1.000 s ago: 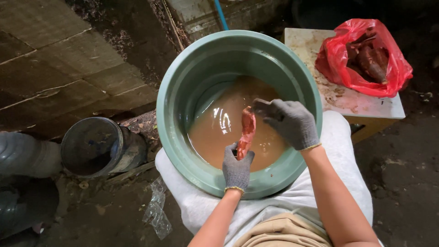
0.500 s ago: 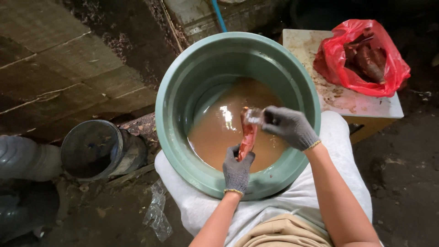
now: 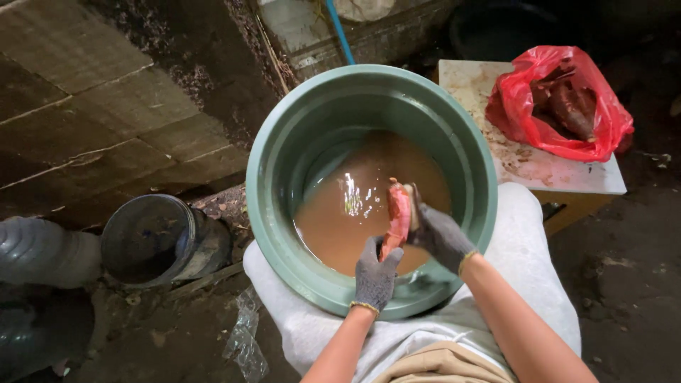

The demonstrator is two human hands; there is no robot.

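Centrally: green plastic basin (image 3: 284,152) holding muddy brown water (image 3: 347,227). Left hand (image 3: 374,273), grey knit glove, fingers closed round lower end of reddish sweet potato (image 3: 397,216), held upright over water at basin's 5 o'clock. Right hand (image 3: 440,232), gloved, fingers curled against tuber's upper side. At 2 o'clock: red plastic bag (image 3: 518,113) of tubers on pale board (image 3: 567,177). At 8 o'clock: dark pipe opening (image 3: 149,237).
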